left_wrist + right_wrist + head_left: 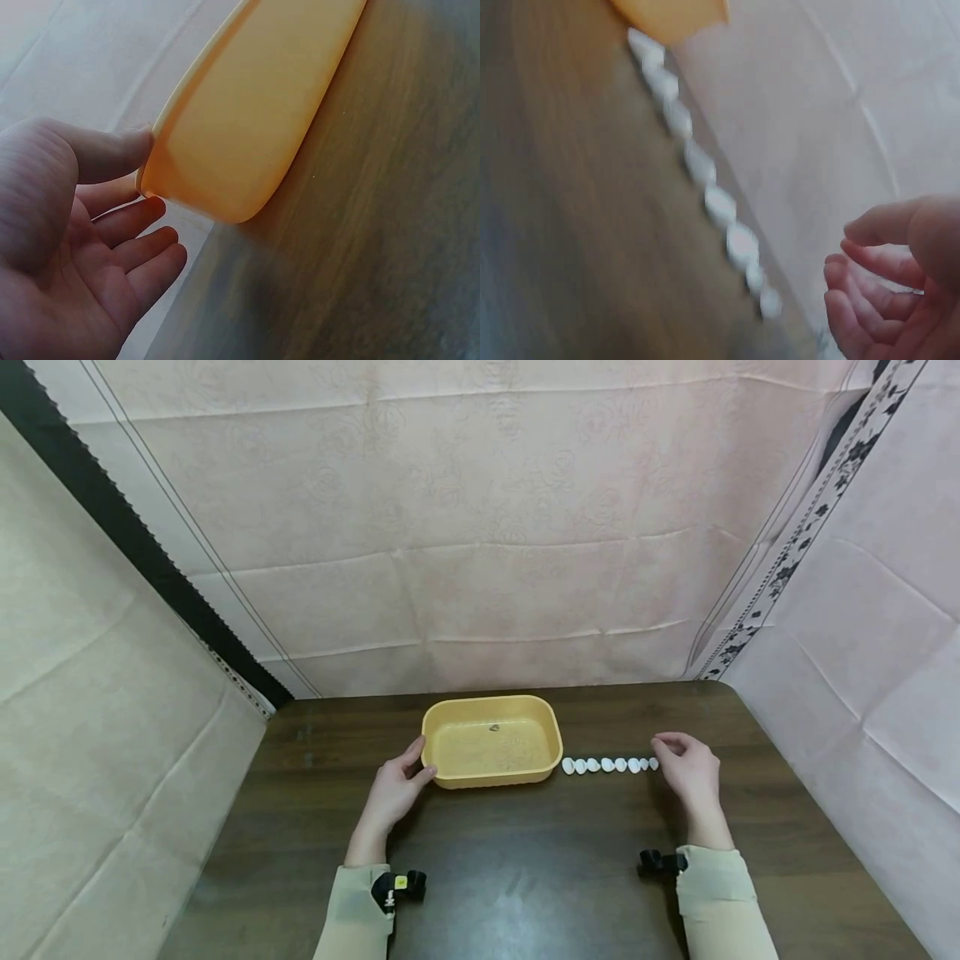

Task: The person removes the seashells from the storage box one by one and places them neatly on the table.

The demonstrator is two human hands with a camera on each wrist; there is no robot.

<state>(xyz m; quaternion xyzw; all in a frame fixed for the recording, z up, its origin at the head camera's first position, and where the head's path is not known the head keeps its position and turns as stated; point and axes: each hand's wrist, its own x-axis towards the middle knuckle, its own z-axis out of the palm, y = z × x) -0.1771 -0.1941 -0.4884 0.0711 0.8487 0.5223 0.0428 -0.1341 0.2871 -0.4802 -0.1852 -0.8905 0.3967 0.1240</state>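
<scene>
A yellow plastic tub with rounded corners stands on the brown table. My left hand is at its left end, and in the left wrist view the thumb and forefinger pinch the rim of the tub while the other fingers stay loosely bent below. From the tub's right side runs a straight row of several small white shell-like pieces. At the far right end of that row is my right hand, fingers loosely curled. The right wrist view shows nothing between its fingertips, beside the white pieces.
A small dark mark shows inside the tub. The wooden table ends at a pale cloth backdrop behind, with more cloth at left and right. Each forearm wears a black wrist camera.
</scene>
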